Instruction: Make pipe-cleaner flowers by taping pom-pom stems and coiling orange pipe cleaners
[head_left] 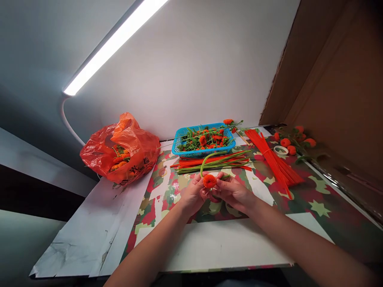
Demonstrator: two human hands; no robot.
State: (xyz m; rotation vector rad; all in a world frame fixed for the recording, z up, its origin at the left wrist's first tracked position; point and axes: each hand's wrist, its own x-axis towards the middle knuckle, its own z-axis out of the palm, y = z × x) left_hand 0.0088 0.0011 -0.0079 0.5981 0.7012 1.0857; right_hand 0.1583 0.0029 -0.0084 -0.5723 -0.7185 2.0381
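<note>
Both hands (193,194) hold flower (210,181) inside table edge (227,269)

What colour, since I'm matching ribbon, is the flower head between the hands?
The flower head is bright orange-red, seen best in the head view.

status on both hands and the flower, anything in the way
Bare left hand, bare right hand: both gripping round fuzzy orange flower. Fuzzy green strip arching beyond it. Nothing visibly blocking.
</note>
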